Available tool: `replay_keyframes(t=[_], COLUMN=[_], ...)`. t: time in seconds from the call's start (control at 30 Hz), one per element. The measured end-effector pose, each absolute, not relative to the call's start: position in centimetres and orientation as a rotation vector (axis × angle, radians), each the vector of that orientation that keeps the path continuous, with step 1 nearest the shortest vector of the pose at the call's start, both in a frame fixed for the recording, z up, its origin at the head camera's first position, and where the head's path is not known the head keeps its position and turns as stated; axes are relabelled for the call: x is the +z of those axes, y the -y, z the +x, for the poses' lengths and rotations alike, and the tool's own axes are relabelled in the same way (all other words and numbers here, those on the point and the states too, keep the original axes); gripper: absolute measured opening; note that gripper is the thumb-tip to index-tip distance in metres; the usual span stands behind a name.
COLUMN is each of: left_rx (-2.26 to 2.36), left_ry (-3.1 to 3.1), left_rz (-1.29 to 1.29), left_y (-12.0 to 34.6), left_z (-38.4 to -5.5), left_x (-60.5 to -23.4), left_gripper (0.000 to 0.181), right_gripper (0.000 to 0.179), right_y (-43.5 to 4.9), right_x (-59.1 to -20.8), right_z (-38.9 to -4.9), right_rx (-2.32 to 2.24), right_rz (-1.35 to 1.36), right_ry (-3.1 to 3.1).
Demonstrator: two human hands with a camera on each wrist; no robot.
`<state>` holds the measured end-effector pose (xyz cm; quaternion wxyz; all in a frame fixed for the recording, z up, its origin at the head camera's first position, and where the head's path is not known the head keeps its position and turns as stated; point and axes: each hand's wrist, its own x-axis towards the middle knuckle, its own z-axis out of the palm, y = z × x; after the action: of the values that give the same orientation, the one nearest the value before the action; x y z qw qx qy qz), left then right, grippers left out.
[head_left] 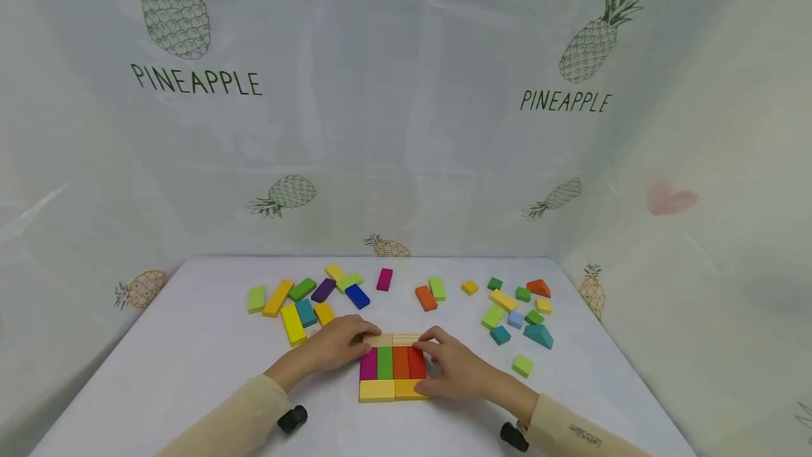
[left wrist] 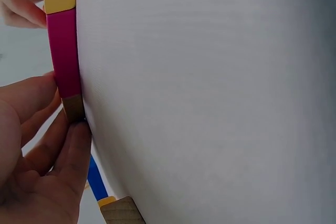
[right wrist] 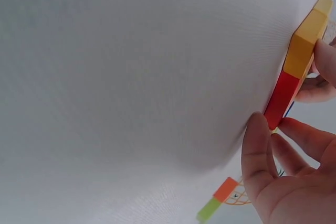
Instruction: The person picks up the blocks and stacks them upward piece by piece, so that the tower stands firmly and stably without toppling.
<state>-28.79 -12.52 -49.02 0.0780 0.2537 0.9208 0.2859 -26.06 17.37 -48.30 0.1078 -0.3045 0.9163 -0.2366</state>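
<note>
White tabletop (head_left: 165, 365), block rectangle (head_left: 385, 364) near its middle

Left hand (head_left: 336, 344) and right hand (head_left: 459, 367) clamp the rectangle's sides — right thumb on a yellow block (head_left: 404, 391). Loose blocks (head_left: 426, 298) lie beyond; tabletop runs out to both side edges.

Place: curtained-off tabletop space; whether within a home, lab or office cannot be told. Curtain (head_left: 406, 125), pale, closing off back and sides, printed with pineapples (head_left: 175, 17) and the word PINEAPPLE (head_left: 197, 81); one reddish heart (head_left: 671, 202) at right. Table (head_left: 158, 386), white-topped, rounded far corners. Blocks (head_left: 377, 391), toy type, many colours, on table.
</note>
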Motion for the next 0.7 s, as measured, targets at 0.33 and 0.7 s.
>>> replay_keyframes(t=[0.33,0.7], left_rx=[0.853,0.895], left_ry=[-2.757,-2.898], left_rz=[0.825,0.668], left_y=[12.4,13.7], left_z=[-28.9,-29.4], left_x=[-49.0,-48.6], left_gripper=[0.032,0.035], right_gripper=[0.068,0.069], right_y=[-17.5,-17.4], right_x=[-48.2,-48.2], right_z=[-25.9,-26.0], right_rx=[-0.703,-0.707], right_rz=[-0.879,-0.889], right_ry=[-2.700,-2.690])
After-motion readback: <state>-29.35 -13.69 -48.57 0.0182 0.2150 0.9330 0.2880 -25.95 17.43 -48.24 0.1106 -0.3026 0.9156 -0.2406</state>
